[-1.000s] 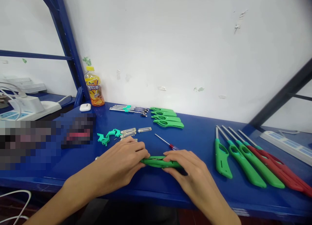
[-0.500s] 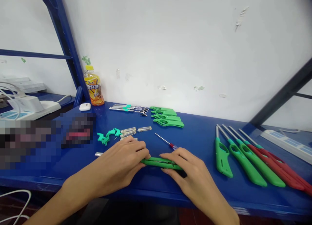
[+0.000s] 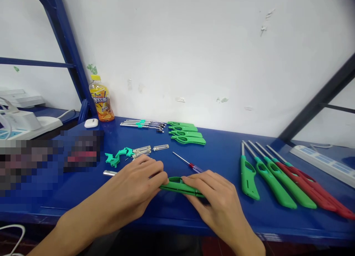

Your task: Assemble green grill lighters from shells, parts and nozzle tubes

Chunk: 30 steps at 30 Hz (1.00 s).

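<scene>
Between my two hands, low over the front of the blue table, is a green long-reach lighter (image 3: 180, 187), its body lying sideways with a dark seam along it. My left hand (image 3: 142, 184) pinches its left end, where a metal tube (image 3: 110, 173) pokes out beyond the hand. Fingers and thumb of my right hand (image 3: 212, 193) wrap the handle end and hide it. Just behind lies a screwdriver (image 3: 191, 165) with a red and clear handle. Teal plastic pieces (image 3: 119, 155) and clear fuel tanks (image 3: 142, 150) rest beyond my left hand.
Several green handle shells (image 3: 188, 140) and metal tubes with wires (image 3: 138, 123) lie at the back. Whole green lighters (image 3: 276, 185) and red lighters (image 3: 310, 187) line the right side. A drink bottle (image 3: 101, 101), white case (image 3: 91, 123) and power strip (image 3: 324, 161) stand around the edges.
The green lighter has turned in my hands, so its trigger opening now shows on top. My right fingers have shifted left along it. The view has moved slightly.
</scene>
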Each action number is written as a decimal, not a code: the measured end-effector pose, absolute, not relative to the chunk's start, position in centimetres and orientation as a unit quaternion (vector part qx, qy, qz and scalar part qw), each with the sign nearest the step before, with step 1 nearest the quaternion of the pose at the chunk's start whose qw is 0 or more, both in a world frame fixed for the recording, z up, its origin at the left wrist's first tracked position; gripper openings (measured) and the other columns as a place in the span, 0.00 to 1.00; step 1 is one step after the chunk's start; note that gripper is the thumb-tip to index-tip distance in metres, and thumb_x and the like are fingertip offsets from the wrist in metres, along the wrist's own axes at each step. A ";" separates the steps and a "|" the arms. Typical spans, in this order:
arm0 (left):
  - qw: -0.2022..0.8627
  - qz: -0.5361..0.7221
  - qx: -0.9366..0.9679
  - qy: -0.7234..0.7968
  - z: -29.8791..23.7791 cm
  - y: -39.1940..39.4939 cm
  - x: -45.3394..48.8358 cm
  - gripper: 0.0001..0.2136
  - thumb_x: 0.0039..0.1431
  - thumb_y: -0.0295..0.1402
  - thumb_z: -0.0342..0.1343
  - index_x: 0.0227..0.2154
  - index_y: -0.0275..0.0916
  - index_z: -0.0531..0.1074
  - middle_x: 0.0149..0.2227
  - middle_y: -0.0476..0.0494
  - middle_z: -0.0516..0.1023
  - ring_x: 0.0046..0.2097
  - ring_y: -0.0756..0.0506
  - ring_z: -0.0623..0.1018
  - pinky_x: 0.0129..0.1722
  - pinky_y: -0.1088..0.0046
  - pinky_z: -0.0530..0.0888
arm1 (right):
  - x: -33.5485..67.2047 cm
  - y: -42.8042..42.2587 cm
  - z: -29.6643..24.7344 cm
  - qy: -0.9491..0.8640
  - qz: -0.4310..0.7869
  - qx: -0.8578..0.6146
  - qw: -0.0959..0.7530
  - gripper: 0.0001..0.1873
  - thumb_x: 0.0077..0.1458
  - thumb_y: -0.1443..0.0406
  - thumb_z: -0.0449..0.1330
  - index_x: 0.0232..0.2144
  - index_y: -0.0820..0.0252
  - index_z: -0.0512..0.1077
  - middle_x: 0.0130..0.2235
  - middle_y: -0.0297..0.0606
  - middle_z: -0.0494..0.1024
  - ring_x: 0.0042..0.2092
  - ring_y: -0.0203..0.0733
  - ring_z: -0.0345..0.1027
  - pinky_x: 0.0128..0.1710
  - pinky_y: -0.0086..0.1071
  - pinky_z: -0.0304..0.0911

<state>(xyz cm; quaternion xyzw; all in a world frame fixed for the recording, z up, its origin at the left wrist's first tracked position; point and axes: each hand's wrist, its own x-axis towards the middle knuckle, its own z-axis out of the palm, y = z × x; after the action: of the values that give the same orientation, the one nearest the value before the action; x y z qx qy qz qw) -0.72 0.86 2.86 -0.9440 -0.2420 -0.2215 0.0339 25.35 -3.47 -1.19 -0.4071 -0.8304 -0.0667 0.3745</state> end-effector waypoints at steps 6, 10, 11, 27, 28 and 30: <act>0.039 -0.218 -0.945 -0.240 3.1 0.6 -0.5 0.11 0.66 0.14 0.55 0.40 0.39 0.72 0.39 0.47 0.71 0.40 0.41 0.69 0.43 0.64 0.65 | 25.4 -3.5 -1.2 -0.831 -0.069 -0.399 0.381 0.11 0.68 0.69 0.65 0.51 0.55 0.77 0.44 0.36 0.85 0.40 0.45 0.76 0.40 0.39 0.67; 0.041 -0.210 -0.947 -0.242 3.4 0.5 -0.5 0.12 0.67 0.15 0.52 0.41 0.39 0.72 0.39 0.46 0.72 0.40 0.42 0.69 0.43 0.63 0.66 | 25.4 -3.6 -1.1 -0.831 -0.069 -0.413 0.365 0.11 0.68 0.70 0.64 0.51 0.54 0.77 0.45 0.37 0.85 0.41 0.47 0.77 0.41 0.41 0.68; 0.040 -0.206 -0.947 -0.243 3.5 0.5 -0.5 0.12 0.68 0.15 0.51 0.41 0.39 0.72 0.39 0.46 0.72 0.39 0.42 0.69 0.43 0.63 0.66 | 25.4 -3.6 -1.1 -0.832 -0.067 -0.416 0.362 0.11 0.68 0.70 0.64 0.51 0.54 0.77 0.45 0.37 0.85 0.42 0.47 0.78 0.42 0.41 0.68; -0.152 -0.115 -0.928 -0.319 3.1 1.2 -1.9 0.09 0.75 0.25 0.53 0.46 0.45 0.77 0.43 0.50 0.77 0.46 0.44 0.77 0.46 0.67 0.70 | 25.1 -4.1 -0.1 -0.816 0.123 -0.460 0.327 0.10 0.65 0.56 0.70 0.46 0.49 0.80 0.44 0.31 0.84 0.44 0.46 0.78 0.53 0.44 0.69; -0.160 -0.110 -0.926 -0.323 2.9 1.3 -1.9 0.10 0.75 0.25 0.53 0.45 0.45 0.77 0.44 0.49 0.76 0.46 0.44 0.77 0.47 0.67 0.70 | 25.0 -4.0 -0.1 -0.821 0.122 -0.463 0.312 0.13 0.61 0.55 0.73 0.47 0.48 0.80 0.45 0.31 0.84 0.46 0.47 0.78 0.57 0.47 0.67; -0.160 -0.113 -0.924 -0.329 2.6 1.4 -1.8 0.10 0.76 0.26 0.52 0.45 0.44 0.78 0.47 0.47 0.75 0.46 0.45 0.77 0.48 0.68 0.71 | 24.9 -3.9 -0.1 -0.828 0.115 -0.467 0.290 0.20 0.57 0.53 0.76 0.50 0.47 0.81 0.48 0.32 0.83 0.49 0.49 0.77 0.64 0.52 0.63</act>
<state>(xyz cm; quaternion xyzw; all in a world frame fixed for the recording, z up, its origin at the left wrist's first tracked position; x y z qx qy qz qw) -1.82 1.42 2.55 -0.9239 -0.3289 -0.1126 -0.1597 24.93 -3.90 -0.12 -0.4666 -0.8277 0.1151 0.2897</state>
